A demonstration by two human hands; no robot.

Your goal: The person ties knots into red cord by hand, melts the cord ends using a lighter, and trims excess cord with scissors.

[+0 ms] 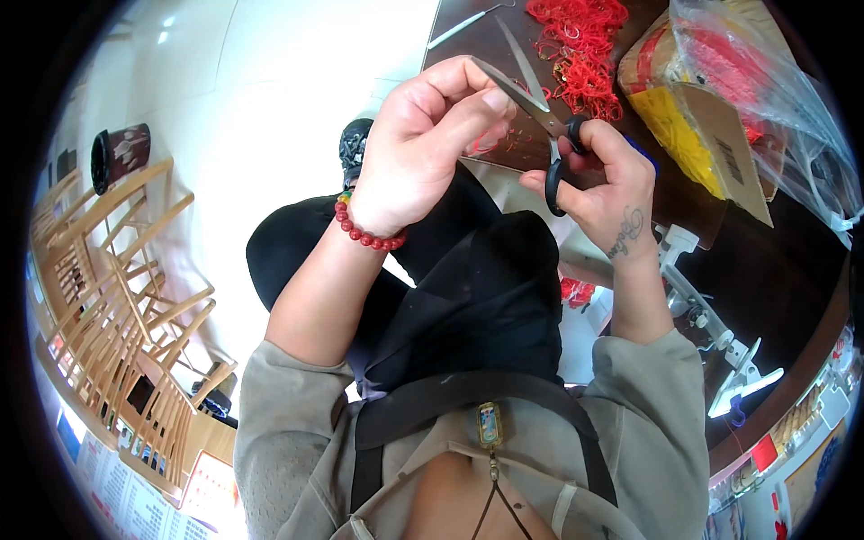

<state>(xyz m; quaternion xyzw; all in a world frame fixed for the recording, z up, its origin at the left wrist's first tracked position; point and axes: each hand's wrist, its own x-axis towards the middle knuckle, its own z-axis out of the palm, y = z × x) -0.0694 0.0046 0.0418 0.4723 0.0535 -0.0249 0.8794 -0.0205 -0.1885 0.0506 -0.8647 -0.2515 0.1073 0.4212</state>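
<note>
My right hand point(605, 180) has its thumb and fingers in the black handles of a pair of scissors point(551, 117). The two metal blades are spread apart, pointing up and left. One blade passes close by the fingertips of my left hand point(427, 139), whose thumb and fingers are pinched together. A bit of thin red cord point(490, 139) shows just below those fingers; the rest of it is hidden by the hand. A red bead bracelet point(364, 236) circles my left wrist.
On the dark table point(688, 220) lies a tangled heap of red cords point(585, 54), with a white hooked tool point(463, 29) to its left. An open cardboard box point(702, 135) with plastic wrapping stands at right, near a white metal device point(711, 315). Wooden chairs point(135, 297) stand at left.
</note>
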